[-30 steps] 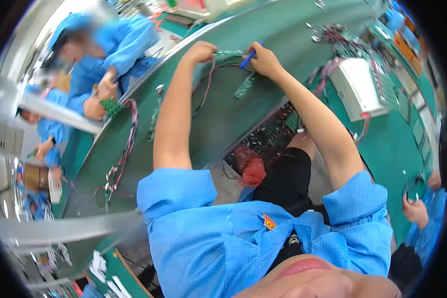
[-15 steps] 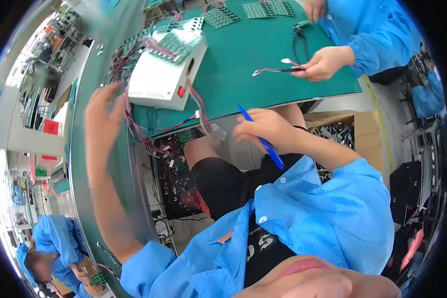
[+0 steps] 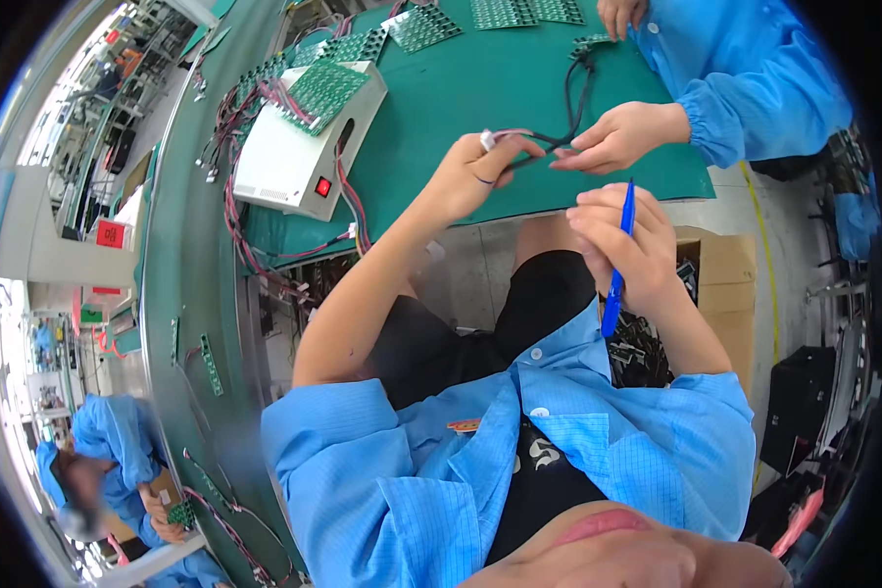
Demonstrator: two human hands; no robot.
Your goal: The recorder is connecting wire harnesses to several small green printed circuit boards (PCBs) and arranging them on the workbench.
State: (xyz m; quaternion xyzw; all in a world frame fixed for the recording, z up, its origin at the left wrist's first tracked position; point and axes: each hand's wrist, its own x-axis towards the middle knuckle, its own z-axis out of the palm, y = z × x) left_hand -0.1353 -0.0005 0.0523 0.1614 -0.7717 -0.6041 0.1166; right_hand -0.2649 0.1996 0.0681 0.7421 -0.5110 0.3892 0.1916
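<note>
2 hands of yours are right of the white box (image 3: 309,147): your left hand (image 3: 468,178) is closed, pinching the cable (image 3: 568,96) near its white connector (image 3: 487,140); your right hand (image 3: 629,245), farther right of the box, curls around a blue pen (image 3: 614,294). the co-worker's hand (image 3: 622,137) is beside the cable; i cannot tell if it grips. pinch firmly, leave slack, angle the pen away.

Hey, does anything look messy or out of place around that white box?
Mostly the wires: they tangle along the left side of the white box and trail over the edge of the green table. One circuit-board panel rests on the box, while similar panels lie on the table. No obvious damage.
</note>
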